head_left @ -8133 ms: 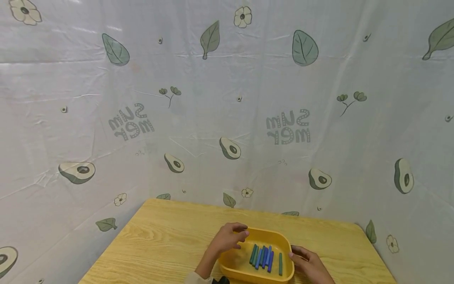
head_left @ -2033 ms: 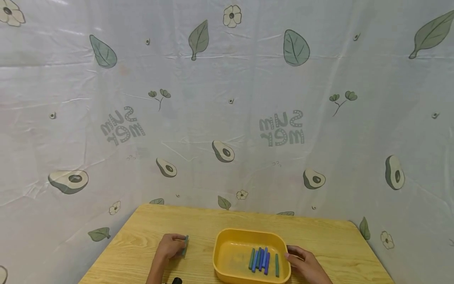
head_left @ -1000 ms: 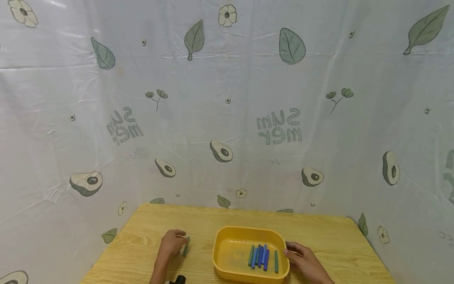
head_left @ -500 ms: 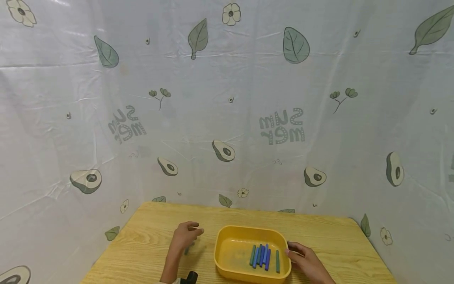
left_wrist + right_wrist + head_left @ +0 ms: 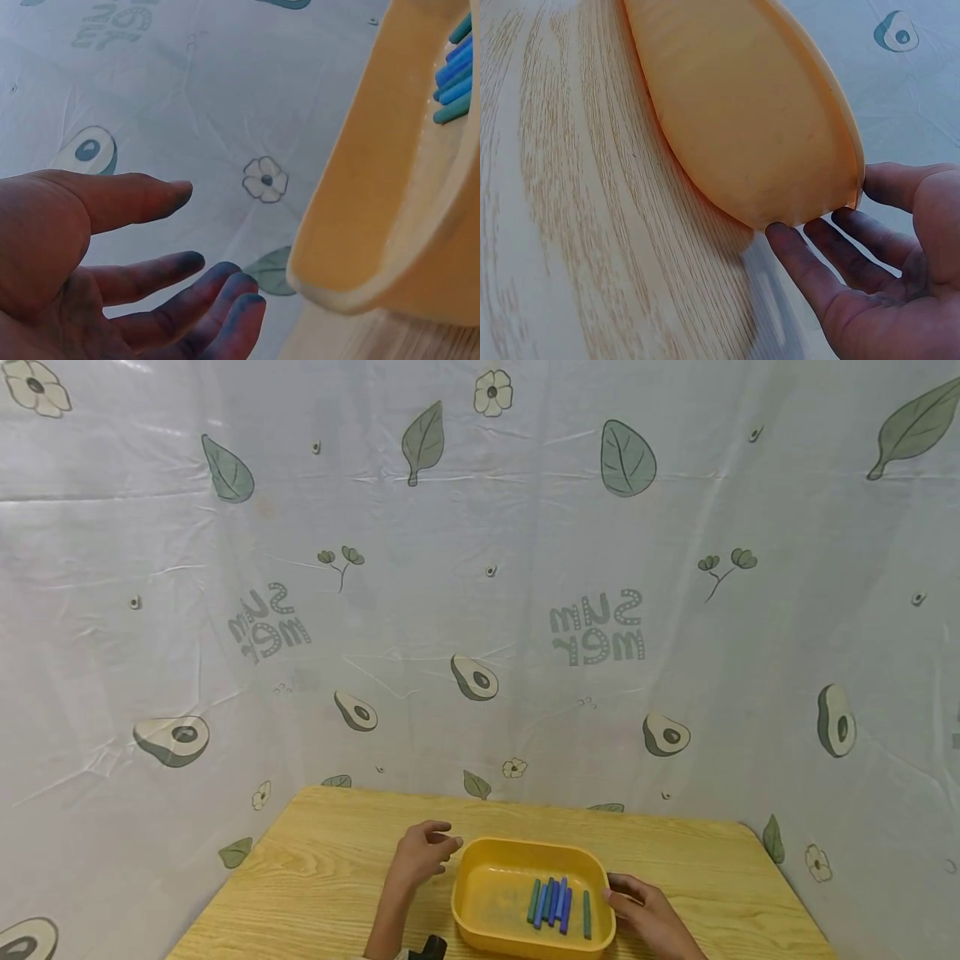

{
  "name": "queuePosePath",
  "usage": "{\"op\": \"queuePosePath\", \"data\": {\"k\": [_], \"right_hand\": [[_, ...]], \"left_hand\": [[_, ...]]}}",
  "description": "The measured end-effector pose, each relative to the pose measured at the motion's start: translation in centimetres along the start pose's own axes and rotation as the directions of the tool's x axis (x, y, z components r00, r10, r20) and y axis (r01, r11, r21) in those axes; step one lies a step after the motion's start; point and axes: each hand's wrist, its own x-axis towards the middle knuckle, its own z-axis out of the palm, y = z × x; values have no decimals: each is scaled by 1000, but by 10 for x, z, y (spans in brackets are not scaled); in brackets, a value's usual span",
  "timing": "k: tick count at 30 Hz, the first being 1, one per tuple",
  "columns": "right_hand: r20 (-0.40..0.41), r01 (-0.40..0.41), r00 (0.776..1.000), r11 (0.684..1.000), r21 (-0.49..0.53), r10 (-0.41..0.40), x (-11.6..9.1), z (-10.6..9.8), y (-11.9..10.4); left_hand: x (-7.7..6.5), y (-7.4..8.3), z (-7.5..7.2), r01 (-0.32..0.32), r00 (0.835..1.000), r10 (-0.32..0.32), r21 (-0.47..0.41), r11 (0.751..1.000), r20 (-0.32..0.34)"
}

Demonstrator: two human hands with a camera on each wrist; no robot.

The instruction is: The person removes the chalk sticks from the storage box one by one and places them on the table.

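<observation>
A yellow plastic tray (image 5: 483, 935) holds several green, blue and purple chalk sticks (image 5: 553, 903), lying side by side toward its right half, with one green stick apart at the right. My left hand (image 5: 422, 853) hovers just left of the tray's far left corner, fingers spread and loosely bent. In the left wrist view nothing is between thumb and fingers, and the fingertips (image 5: 246, 307) are smudged blue. My right hand (image 5: 648, 914) grips the tray's right end, thumb at the rim and fingers against the outer wall, as the right wrist view shows. No stick on the table is visible now.
The tray stands on a light wood-grain table (image 5: 315, 877). Behind it and at both sides hangs a pale curtain (image 5: 420, 610) printed with leaves, flowers and avocados. A black wrist device (image 5: 433, 947) shows at the left wrist.
My left hand let go of a green chalk stick on the table left of the tray, then moved right toward the tray; its forearm now covers that spot. My right hand stayed.
</observation>
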Motion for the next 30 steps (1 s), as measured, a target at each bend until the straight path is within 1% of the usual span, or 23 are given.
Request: {"op": "queuePosePath", "data": {"k": [5, 9, 17, 21, 24, 30], "right_hand": [[-12, -7, 1000, 1000, 1, 7, 1, 1, 0], [-21, -16, 1000, 1000, 10, 16, 2, 2, 0], [35, -10, 999, 999, 45, 8, 5, -2, 3], [50, -10, 999, 999, 48, 8, 5, -2, 3], [44, -14, 999, 999, 45, 12, 5, -2, 3], [3, -30, 1000, 998, 46, 30, 5, 0, 1]], "left_hand": [[1, 5, 12, 6, 1000, -6, -22, 1000, 30], [1, 10, 22, 4, 998, 0, -61, 998, 58], [2, 12, 41, 32, 995, -21, -117, 993, 96], [3, 13, 50, 54, 993, -40, -126, 991, 111], [6, 12, 57, 74, 990, -57, -132, 989, 128], [11, 9, 76, 112, 981, -90, -125, 986, 172]]}}
